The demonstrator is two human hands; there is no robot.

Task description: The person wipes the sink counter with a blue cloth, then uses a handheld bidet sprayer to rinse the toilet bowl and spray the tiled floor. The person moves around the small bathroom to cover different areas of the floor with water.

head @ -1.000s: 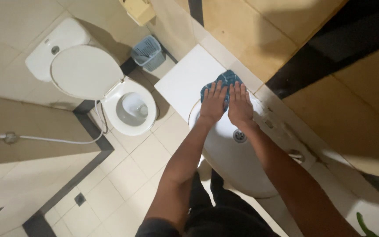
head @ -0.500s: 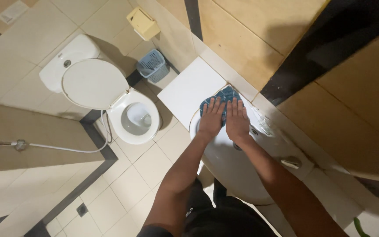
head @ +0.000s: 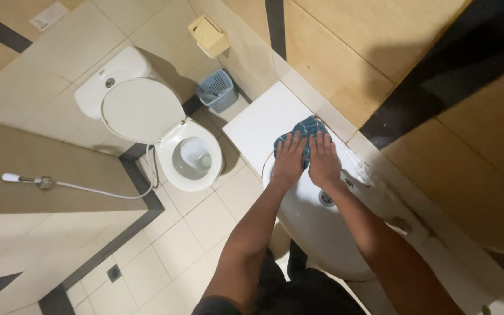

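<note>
**A:** so what are the hands doing here?

**B:** both flat, fingers stretched out, pressing down on a blue cloth (head: 301, 133) just right of centre. left hand (head: 290, 158) and right hand (head: 324, 157) sit side by side, not gripping, just palms on it. the cloth looks soft and crumpled, bunched on the far rim of a smooth round white sink (head: 316, 227), partly over the flat white counter (head: 261, 125)

**A:** and around that?

**B:** glossy white toilet (head: 176, 146) left of centre, oval lid up. blue slatted plastic bin (head: 217, 90) above it, boxy yellow dispenser (head: 208, 35) on the tiled wall at the top, thin hose sprayer (head: 42, 182) at the left edge
</note>
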